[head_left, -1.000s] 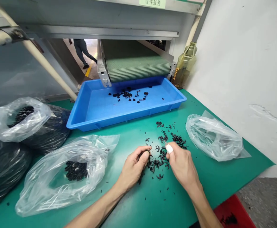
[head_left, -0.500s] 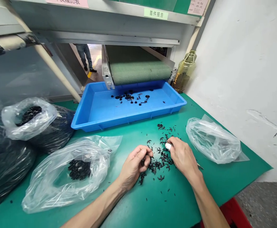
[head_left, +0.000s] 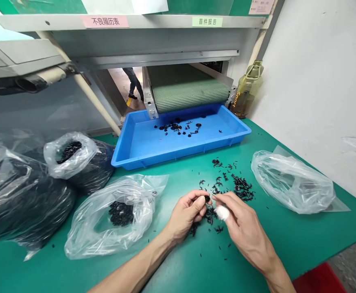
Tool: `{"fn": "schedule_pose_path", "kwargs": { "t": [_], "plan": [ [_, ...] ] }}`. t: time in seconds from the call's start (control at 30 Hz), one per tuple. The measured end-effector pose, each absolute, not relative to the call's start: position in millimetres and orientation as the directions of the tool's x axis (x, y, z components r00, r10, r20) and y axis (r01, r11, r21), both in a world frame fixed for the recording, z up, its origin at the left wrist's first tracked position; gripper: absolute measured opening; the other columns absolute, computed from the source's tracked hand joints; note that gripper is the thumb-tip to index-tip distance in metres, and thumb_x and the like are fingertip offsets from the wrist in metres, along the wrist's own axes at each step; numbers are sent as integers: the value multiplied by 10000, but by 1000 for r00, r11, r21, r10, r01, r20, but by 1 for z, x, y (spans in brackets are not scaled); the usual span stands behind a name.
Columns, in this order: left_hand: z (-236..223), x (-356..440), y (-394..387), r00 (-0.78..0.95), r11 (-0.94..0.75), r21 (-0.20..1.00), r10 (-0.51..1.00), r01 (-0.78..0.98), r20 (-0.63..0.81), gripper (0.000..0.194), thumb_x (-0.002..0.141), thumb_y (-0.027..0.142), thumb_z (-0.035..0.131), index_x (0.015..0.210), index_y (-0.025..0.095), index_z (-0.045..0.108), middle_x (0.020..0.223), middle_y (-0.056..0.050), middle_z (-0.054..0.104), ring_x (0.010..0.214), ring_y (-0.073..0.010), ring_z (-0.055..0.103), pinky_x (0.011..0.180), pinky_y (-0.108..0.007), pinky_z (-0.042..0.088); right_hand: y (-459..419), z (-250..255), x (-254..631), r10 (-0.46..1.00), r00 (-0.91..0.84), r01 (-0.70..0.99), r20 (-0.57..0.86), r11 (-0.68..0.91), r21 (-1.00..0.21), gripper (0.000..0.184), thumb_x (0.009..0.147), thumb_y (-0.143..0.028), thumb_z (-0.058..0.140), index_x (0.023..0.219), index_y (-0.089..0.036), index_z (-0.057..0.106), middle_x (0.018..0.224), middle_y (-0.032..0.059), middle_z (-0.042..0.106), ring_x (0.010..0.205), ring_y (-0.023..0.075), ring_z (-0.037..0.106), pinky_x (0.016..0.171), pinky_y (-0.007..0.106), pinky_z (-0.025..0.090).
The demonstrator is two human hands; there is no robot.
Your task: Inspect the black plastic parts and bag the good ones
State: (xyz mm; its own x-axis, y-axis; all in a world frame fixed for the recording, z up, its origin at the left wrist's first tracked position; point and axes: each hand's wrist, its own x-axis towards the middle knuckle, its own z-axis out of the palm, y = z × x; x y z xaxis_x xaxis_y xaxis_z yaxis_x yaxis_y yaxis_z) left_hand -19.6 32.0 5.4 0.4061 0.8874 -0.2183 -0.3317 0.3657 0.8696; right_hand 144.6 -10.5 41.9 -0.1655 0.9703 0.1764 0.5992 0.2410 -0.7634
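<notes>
My left hand (head_left: 193, 207) is closed, with a small black plastic part (head_left: 207, 198) pinched between thumb and fingertips. Close on its right is my right hand (head_left: 241, 221), its fingers drawn together and its thumb wrapped in white (head_left: 222, 213). What sits between those fingers, if anything, is hidden. Under and around both hands lie loose black plastic pieces (head_left: 219, 229), many of them branched. A denser heap of them (head_left: 242, 188) lies just beyond my right hand.
A blue tray (head_left: 178, 154) with scattered black parts stands below a green conveyor belt (head_left: 190, 89). Clear bags holding black parts (head_left: 121, 213) stand at left. At right are another clear bag (head_left: 296, 187) and a bottle (head_left: 247, 91) by the wall. A person's legs (head_left: 133, 83) show behind.
My right hand has come away from the heap to my left hand's fingertips, uncovering pieces. The part in my left hand now shows more. The view has swung left.
</notes>
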Motion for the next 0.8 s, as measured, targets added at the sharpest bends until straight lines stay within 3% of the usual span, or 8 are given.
{"fn": "schedule_pose_path", "kwargs": {
  "t": [0.1,0.2,0.43,0.57,0.8],
  "plan": [
    [2,-20,32,403,349,873,893,-340,-199,359,815,418,673,1051,152,626,821,-40,600,518,-40,354,449,-194,196,-17,35,145,959,-130,727,251,264,-633,381,888,-92,344,1160,-244,563,1038,25,641,883,161,612,724,271,468],
    [0,-20,32,410,336,888,892,-315,-192,329,840,408,647,1047,154,623,718,-13,575,488,-40,326,441,-196,180,-22,30,138,937,-108,818,334,274,-505,372,897,-97,329,1166,-213,557,1010,52,664,836,186,633,678,299,475],
    [6,-20,30,404,332,910,889,-249,-214,380,816,448,662,1047,152,602,640,22,539,462,-39,285,424,-188,171,-23,28,124,902,-97,899,421,261,-352,292,938,-142,335,1109,-169,571,853,75,627,760,202,606,649,309,470],
    [5,-20,29,356,334,912,904,-239,-238,441,799,469,671,1102,156,601,632,27,541,456,-42,306,430,-191,179,-25,24,122,891,-104,910,442,264,-318,317,958,-157,310,1166,-152,550,838,83,604,770,204,597,662,313,478],
    [7,-18,27,311,325,922,916,-208,-253,401,786,449,687,1031,134,650,590,34,536,439,-33,290,426,-197,168,-26,21,118,881,-85,909,466,260,-327,322,971,-170,299,1184,-149,540,818,76,584,744,192,592,653,302,492]
  ]
}}
